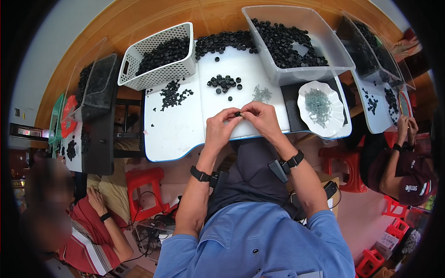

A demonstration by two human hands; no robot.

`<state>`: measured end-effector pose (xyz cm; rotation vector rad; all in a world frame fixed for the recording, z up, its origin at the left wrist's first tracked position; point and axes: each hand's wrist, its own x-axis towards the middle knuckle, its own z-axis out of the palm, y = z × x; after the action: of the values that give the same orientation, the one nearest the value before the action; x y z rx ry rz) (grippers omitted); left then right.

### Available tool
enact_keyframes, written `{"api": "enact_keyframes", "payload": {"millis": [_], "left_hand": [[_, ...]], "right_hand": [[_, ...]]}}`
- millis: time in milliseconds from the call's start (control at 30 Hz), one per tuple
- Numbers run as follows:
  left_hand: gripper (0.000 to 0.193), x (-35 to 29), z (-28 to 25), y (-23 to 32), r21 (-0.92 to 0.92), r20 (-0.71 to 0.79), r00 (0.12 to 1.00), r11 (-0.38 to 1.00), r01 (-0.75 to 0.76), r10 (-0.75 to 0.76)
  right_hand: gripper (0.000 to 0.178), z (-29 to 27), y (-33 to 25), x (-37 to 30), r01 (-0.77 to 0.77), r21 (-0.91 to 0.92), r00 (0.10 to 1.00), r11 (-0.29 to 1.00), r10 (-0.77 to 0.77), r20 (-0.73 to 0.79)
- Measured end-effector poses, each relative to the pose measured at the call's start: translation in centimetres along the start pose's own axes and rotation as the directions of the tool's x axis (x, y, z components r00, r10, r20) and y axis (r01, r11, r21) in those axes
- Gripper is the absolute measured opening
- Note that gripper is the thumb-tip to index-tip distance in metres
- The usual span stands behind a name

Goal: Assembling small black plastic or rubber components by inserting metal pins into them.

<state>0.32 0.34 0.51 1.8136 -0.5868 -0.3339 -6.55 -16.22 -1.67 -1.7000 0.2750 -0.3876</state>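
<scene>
At the table's front edge my left hand (222,124) and my right hand (260,116) meet, fingertips pinched together. Between them is a small black part (238,114), mostly covered by the fingers; its exact kind is too small to tell. Both hands grip it. Just beyond lies a loose group of small round black caps (225,82). To the right of the caps is a little heap of thin, clear greenish pieces (262,94). Smaller black pieces (173,96) are scattered to the left.
A white perforated basket (160,78) and a translucent bin (306,74) hold black parts at the back. A scalloped white plate (340,123) bears more clear pieces. Two people sit at neighbouring tables, left and right. Red stools (144,185) stand on the floor.
</scene>
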Motion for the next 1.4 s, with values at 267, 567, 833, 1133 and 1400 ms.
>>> {"api": "enact_keyframes", "payload": {"millis": [267, 567, 833, 1133, 1400], "left_hand": [[0.025, 0.5, -0.6, 0.1, -0.095, 0.05, 0.997, 0.993, 0.063, -0.058], [0.022, 0.0, 0.4, -0.5, -0.051, -0.038, 0.999, 0.998, -0.022, 0.02], [0.018, 0.1, 0.3, -0.9, -0.076, -0.07, 0.996, 0.996, -0.054, 0.048], [0.025, 0.4, -1.5, 0.0, -0.137, -0.102, 0.995, 0.991, 0.0, -0.015], [0.027, 7.8, -13.7, 4.4, 0.048, -0.397, 0.905, 0.988, -0.146, 0.153]], "right_hand": [[0.009, 0.2, -0.7, 0.1, 0.048, -0.096, 0.999, 0.994, -0.047, 0.007], [0.008, -0.3, -0.6, -0.7, -0.035, 0.134, 0.999, 0.99, 0.038, -0.018], [0.007, 0.2, -0.5, -0.4, 0.008, 0.053, 0.997, 0.999, -0.004, -0.075], [0.005, -0.2, -0.4, -0.9, 0.013, 0.0, 0.994, 1.0, -0.013, -0.113], [0.005, 0.0, 0.2, -1.6, 0.039, -0.004, 0.993, 0.999, -0.039, -0.116]]}}
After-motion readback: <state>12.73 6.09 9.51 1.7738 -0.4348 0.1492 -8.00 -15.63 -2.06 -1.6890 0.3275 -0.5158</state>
